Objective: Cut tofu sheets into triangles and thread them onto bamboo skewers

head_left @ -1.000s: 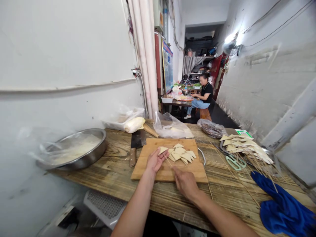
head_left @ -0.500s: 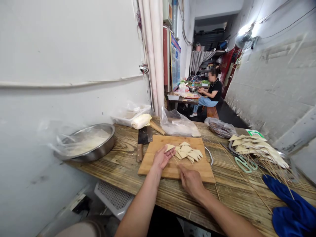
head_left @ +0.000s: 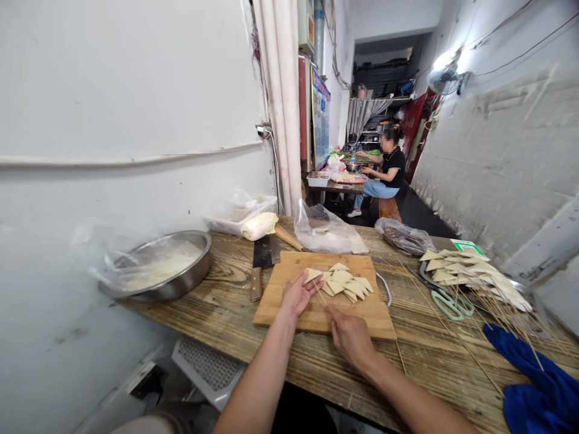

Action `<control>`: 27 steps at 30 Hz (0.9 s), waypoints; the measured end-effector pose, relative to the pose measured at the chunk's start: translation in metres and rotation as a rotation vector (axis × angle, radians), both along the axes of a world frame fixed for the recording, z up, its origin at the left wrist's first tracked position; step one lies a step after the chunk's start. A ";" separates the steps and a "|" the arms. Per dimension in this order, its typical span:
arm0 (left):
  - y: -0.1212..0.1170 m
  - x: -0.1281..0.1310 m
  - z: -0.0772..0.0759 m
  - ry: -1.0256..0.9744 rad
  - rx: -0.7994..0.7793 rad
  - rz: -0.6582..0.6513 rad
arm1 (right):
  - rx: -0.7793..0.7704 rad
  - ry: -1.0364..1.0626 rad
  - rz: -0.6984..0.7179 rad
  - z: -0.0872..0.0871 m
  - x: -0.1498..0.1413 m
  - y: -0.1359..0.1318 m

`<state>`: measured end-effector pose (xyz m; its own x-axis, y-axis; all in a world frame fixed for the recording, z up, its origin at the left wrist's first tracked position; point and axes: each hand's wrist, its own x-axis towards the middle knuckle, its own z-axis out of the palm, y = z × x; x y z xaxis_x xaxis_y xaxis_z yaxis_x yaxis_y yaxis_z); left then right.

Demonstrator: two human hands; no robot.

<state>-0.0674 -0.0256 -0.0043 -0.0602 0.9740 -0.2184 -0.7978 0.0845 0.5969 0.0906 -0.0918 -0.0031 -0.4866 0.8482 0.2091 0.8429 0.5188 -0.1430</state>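
My left hand (head_left: 298, 292) is closed on a pale triangular slice (head_left: 312, 275), which looks like tofu sheet, over the left part of a wooden cutting board (head_left: 289, 313). My right hand (head_left: 349, 331) pinches a thin bamboo skewer (head_left: 320, 293) near the board's front edge. The skewer's tip reaches the slice in my left hand; whether it has pierced it I cannot tell. Beside my left hand, a loose pile of similar triangular slices (head_left: 342, 278) lies on the board.
Left of the board lies a cleaver (head_left: 256, 282); a steel basin (head_left: 190, 271) stands farther left. At right are skewered slices (head_left: 474, 274), green-handled scissors (head_left: 452, 304) and a blue cloth (head_left: 534, 374). Plastic bags (head_left: 330, 229) and a pale vegetable (head_left: 259, 226) lie behind. A person (head_left: 393, 166) sits at a far table.
My hands keep nearly the same pose, with slice and skewer still held. The whole view has shifted very slightly. In the background, the seated person has stretched an arm forward.
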 end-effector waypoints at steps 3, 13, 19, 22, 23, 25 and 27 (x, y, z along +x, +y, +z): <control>0.000 0.001 0.000 0.001 0.007 0.002 | 0.008 -0.006 -0.003 -0.001 -0.001 0.000; -0.002 0.002 0.000 0.018 0.016 -0.001 | 0.011 -0.009 0.002 -0.003 -0.001 0.002; -0.003 0.002 0.002 0.010 0.009 -0.003 | 0.006 -0.021 0.000 -0.002 -0.002 0.001; -0.003 0.003 0.002 0.000 0.003 0.002 | 0.012 -0.016 0.004 -0.001 -0.003 0.001; -0.003 0.003 0.003 -0.002 0.001 0.003 | 0.012 -0.018 0.004 -0.002 -0.004 0.001; -0.003 0.003 0.003 -0.002 0.003 0.003 | 0.010 -0.027 0.000 -0.002 -0.004 0.002; -0.004 0.003 0.003 -0.001 0.008 0.002 | 0.004 -0.031 -0.003 -0.002 -0.004 0.002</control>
